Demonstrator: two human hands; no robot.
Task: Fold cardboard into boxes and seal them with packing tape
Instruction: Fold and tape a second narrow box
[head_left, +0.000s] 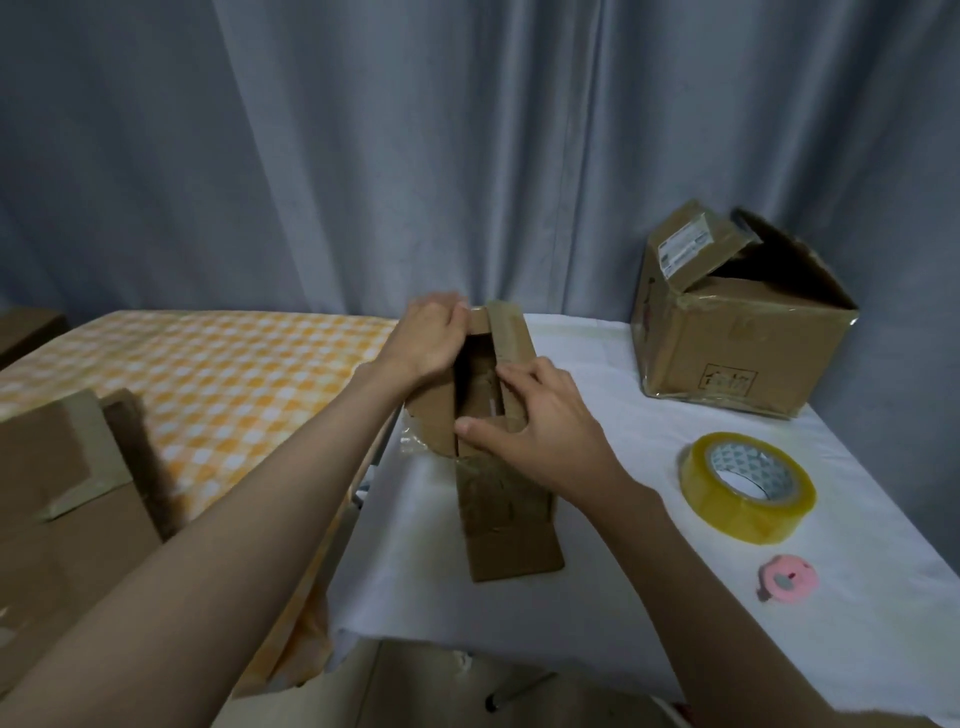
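Observation:
A narrow brown cardboard box (511, 525) stands on the white table (623, 597) with its top flaps part open. My left hand (428, 340) grips the far left flap near the box's back end, fingers curled over its edge. My right hand (540, 415) presses on the right flap, thumb stretched across the gap toward the left flap. Old tape covers the box's near face. A roll of clear yellowish packing tape (748, 486) lies flat on the table to the right, apart from both hands.
A larger taped cardboard box (737, 343) with loose top flaps stands at the back right. A small pink round cutter (787, 578) lies in front of the tape roll. A cardboard box (67, 499) sits at left by an orange checked cloth (208, 374). Grey curtains hang behind.

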